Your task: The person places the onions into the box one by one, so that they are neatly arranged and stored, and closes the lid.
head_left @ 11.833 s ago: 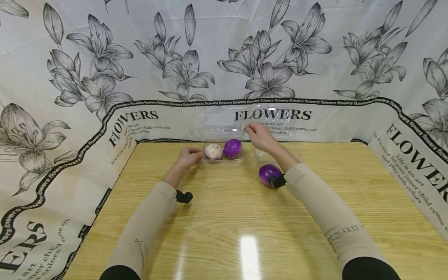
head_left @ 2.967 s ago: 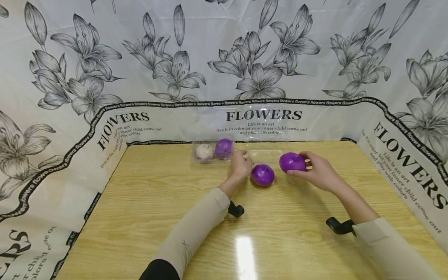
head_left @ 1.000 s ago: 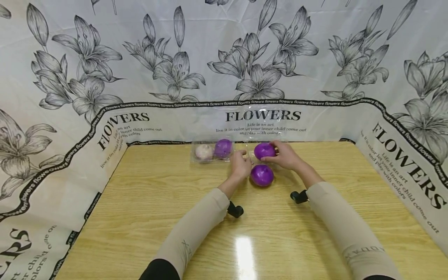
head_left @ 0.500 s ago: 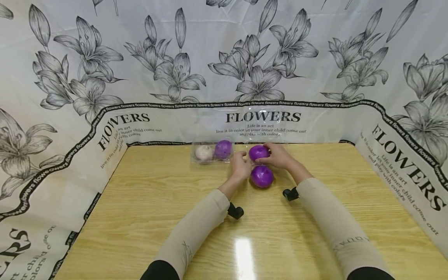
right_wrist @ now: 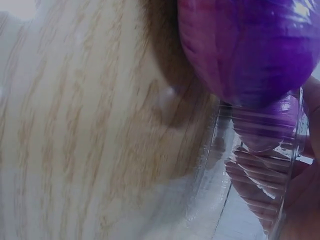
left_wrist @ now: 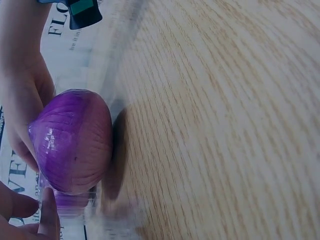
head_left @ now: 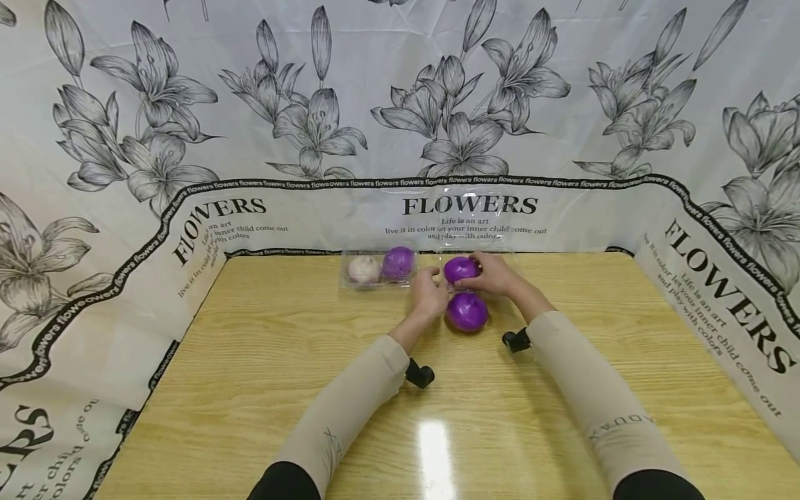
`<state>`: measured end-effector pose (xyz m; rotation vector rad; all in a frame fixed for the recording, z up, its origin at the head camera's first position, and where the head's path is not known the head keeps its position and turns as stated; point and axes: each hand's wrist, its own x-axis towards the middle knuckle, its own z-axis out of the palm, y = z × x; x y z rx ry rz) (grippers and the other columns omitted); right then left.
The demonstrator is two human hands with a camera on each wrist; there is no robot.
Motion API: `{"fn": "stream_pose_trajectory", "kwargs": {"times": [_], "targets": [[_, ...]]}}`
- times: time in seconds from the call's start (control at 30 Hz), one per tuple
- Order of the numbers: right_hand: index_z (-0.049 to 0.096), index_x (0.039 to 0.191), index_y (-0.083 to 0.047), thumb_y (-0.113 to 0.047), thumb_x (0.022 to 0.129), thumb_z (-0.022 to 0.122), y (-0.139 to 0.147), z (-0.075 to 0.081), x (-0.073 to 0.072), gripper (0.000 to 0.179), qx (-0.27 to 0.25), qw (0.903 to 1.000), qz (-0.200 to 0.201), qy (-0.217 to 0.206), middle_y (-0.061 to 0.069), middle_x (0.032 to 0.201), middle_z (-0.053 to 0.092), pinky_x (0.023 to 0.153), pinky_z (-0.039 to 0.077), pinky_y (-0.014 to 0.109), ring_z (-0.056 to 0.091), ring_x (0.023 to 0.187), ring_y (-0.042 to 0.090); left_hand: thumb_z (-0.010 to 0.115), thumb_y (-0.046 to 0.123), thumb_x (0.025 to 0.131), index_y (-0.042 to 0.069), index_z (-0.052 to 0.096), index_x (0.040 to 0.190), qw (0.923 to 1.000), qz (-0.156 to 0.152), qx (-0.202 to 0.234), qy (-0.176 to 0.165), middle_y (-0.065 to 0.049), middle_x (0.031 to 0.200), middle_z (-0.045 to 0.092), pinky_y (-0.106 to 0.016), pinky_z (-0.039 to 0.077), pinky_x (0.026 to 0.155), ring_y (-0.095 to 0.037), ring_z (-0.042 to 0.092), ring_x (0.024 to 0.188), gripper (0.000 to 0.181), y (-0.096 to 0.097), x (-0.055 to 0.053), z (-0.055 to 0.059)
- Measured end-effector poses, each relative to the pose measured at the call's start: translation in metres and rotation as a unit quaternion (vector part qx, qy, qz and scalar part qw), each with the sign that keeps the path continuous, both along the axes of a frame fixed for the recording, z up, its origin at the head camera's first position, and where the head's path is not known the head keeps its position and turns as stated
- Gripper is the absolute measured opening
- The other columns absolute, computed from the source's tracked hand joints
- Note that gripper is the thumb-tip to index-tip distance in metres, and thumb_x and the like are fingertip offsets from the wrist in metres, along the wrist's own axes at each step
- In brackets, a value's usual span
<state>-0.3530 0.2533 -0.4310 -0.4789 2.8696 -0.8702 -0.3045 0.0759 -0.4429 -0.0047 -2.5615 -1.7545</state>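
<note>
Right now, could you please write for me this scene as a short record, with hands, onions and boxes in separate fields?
right hand: gripping the rear onion
left hand: beside the right clear box; grip unclear
rear onion: purple, at the right clear box; whether resting, cannot tell
front onion: purple, nearer the person
left clear box: contains a whitish bulb and another purple onion
surface: wooden table
background: flower-printed cloth
</note>
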Motion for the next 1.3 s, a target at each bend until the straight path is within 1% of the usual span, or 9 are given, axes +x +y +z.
{"fn": "stream_pose_trajectory", "kwargs": {"times": [0.17, 0.33, 0.43, 0.6, 0.77, 1.07, 1.3], "targets": [[0.046, 0.141, 0.009, -0.035, 0.088, 0.081, 0.002, 0.002, 0.000, 0.077, -0.005, 1.0000, 0.005, 0.002, 0.032, 0.133, 0.057, 0.103, 0.051, 0.060, 0.059, 0.119, 0.046, 0.059, -0.002, 0.099, -0.007, 0.054, 0.142, 0.9999, 0.001, 0.012, -0.005, -0.024, 0.126, 0.066, -0.029, 0.064, 0.081, -0.027, 0.073, 0.102, 0.043, 0.000, 0.001, 0.000], [0.041, 0.146, 0.012, -0.037, 0.090, 0.079, 0.003, 0.012, 0.008, 0.084, -0.008, 1.0000, 0.001, -0.002, 0.035, 0.143, 0.049, 0.104, 0.049, 0.063, 0.054, 0.125, 0.050, 0.060, -0.003, 0.099, -0.007, 0.054, 0.141, 0.9999, 0.003, 0.015, -0.004, -0.024, 0.126, 0.066, -0.028, 0.064, 0.078, -0.027, 0.073, 0.101, 0.043, 0.000, 0.002, 0.000], [0.040, 0.148, 0.010, -0.040, 0.091, 0.078, 0.006, 0.018, 0.013, 0.085, -0.002, 1.0000, -0.004, 0.002, 0.035, 0.147, 0.045, 0.104, 0.050, 0.063, 0.053, 0.126, 0.051, 0.060, -0.003, 0.099, -0.007, 0.054, 0.142, 0.9998, 0.005, 0.017, -0.006, -0.024, 0.125, 0.067, -0.027, 0.064, 0.077, -0.026, 0.073, 0.100, 0.043, 0.001, 0.002, 0.000], [0.040, 0.148, 0.011, -0.041, 0.092, 0.077, 0.015, 0.024, 0.019, 0.085, 0.007, 0.9998, -0.002, 0.017, 0.035, 0.147, 0.045, 0.105, 0.049, 0.062, 0.052, 0.127, 0.052, 0.059, -0.002, 0.099, -0.005, 0.053, 0.143, 0.9998, 0.005, 0.016, -0.009, -0.022, 0.123, 0.068, -0.024, 0.063, 0.072, -0.024, 0.073, 0.096, 0.044, 0.001, 0.002, 0.000], [0.040, 0.147, 0.013, -0.040, 0.092, 0.077, 0.025, 0.028, 0.027, 0.085, 0.008, 0.9997, 0.004, 0.023, 0.036, 0.147, 0.045, 0.107, 0.047, 0.062, 0.051, 0.128, 0.053, 0.059, -0.001, 0.100, -0.005, 0.053, 0.142, 0.9998, 0.003, 0.018, -0.009, -0.022, 0.119, 0.070, -0.024, 0.063, 0.071, -0.023, 0.073, 0.094, 0.044, 0.001, 0.001, 0.000], [0.040, 0.148, 0.012, -0.035, 0.093, 0.076, 0.032, 0.034, 0.044, 0.080, 0.009, 0.9992, 0.010, 0.039, 0.034, 0.148, 0.045, 0.106, 0.047, 0.065, 0.051, 0.128, 0.052, 0.061, -0.002, 0.098, -0.007, 0.057, 0.138, 0.9998, -0.001, 0.011, 0.014, -0.024, 0.120, 0.070, -0.027, 0.064, 0.073, -0.025, 0.075, 0.095, 0.040, 0.000, -0.002, -0.002], [0.042, 0.146, 0.013, -0.031, 0.095, 0.075, 0.035, 0.037, 0.060, 0.075, -0.003, 0.9991, 0.013, 0.039, 0.035, 0.146, 0.047, 0.106, 0.046, 0.066, 0.051, 0.128, 0.053, 0.060, -0.003, 0.098, -0.007, 0.056, 0.139, 0.9998, -0.006, 0.016, 0.003, -0.023, 0.118, 0.071, -0.026, 0.064, 0.072, -0.025, 0.075, 0.096, 0.041, -0.001, -0.002, -0.002]]}}
